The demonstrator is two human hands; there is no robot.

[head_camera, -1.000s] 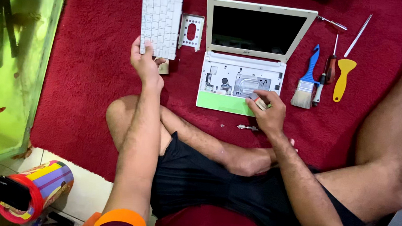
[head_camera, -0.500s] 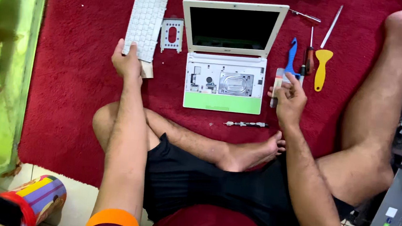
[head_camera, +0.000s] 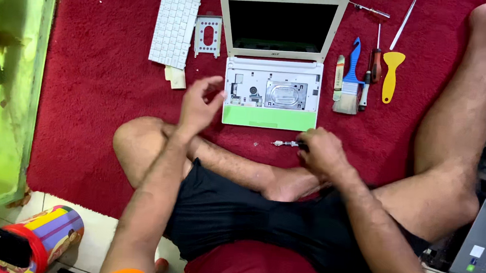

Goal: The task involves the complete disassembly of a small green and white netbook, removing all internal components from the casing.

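Red carpet carried opened white-green laptop, keyboard removed. Left hand hovered loosely curled, empty. Right hand pinched small screwdriver beside laptop front. Risk: loose screws lost in pile.

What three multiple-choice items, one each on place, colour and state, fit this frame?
1. Where does the detached keyboard lie?
A. Left of the laptop
B. Right of the laptop
C. On the lap

2. What colour is the brush handle?
A. Yellow
B. Blue
C. Green

3. What is the right hand doing?
A. Resting on the screen
B. Gripping the brush
C. Touching the small screwdriver on the red rug

A: it lies by the screen's left edge. B: blue handle. C: fingers meet its end.
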